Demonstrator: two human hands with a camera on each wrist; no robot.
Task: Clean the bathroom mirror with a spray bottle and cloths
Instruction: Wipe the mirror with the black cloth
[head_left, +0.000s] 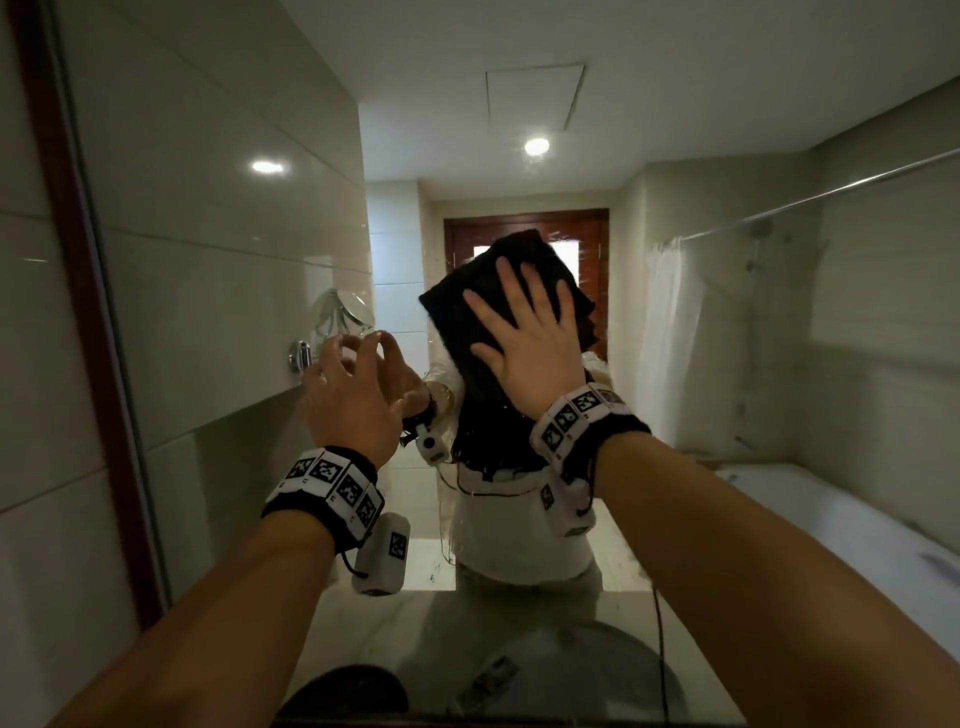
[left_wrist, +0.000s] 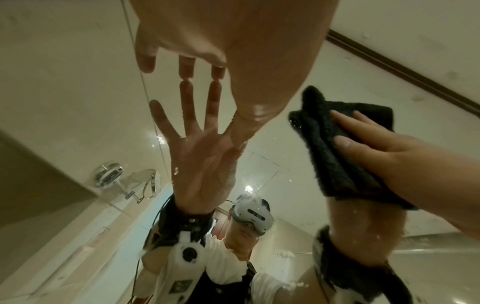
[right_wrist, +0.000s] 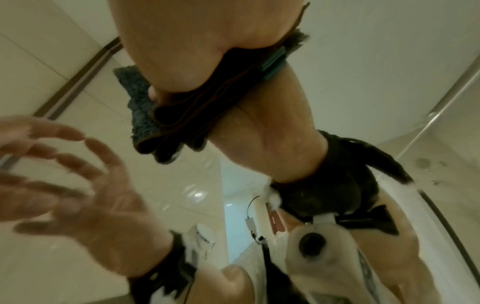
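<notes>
Reaching forward from the bottom of the head view are two bare forearms, each with one black wristband carrying white square markers and one small white camera unit hung below. The left hand (head_left: 353, 395) holds nothing; its fingers are spread and lightly bent, and in the left wrist view two fingertips (left_wrist: 187, 71) meet their own reflection on the mirror (head_left: 234, 270). The right hand (head_left: 530, 343) lies flat with straight, fanned fingers, pressing one dark folded cloth (head_left: 467, 312) against the glass just right of the left hand; the right wrist view shows the cloth's (right_wrist: 145, 115) folded layers squeezed under the palm. Water droplets speckle the glass around the cloth. Below, one round basin (head_left: 582, 670) sits at the counter. Reflected beyond are one person in a white top, one extending shaving mirror (head_left: 343, 317), one brown door (head_left: 592, 244), one white shower curtain (head_left: 670, 332) on one rail, one bathtub (head_left: 810, 499), and two ceiling lights.
</notes>
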